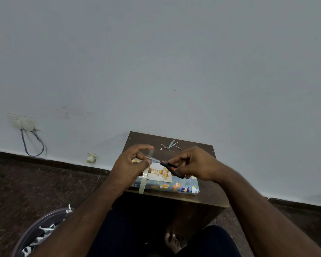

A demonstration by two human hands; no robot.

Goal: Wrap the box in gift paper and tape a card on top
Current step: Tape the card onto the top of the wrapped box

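A box wrapped in blue cartoon-print gift paper (176, 187) lies on a small dark wooden table (208, 197). On its top rests a white "happy birthday" card (160, 173) with gold balloons. My left hand (130, 167) pinches a strip of clear tape (150, 152) pulled up from a tape roll (143, 181) that hangs at the box's left end. My right hand (193, 166) grips black and red scissors (170, 166), whose blades reach the tape strip just above the card.
Paper scraps (170, 145) lie at the back of the table near the white wall. A round bin (39, 232) holding paper trimmings stands on the dark floor at lower left. My bare foot (171, 242) shows under the table. A wall socket with a cable (26, 125) is at the left.
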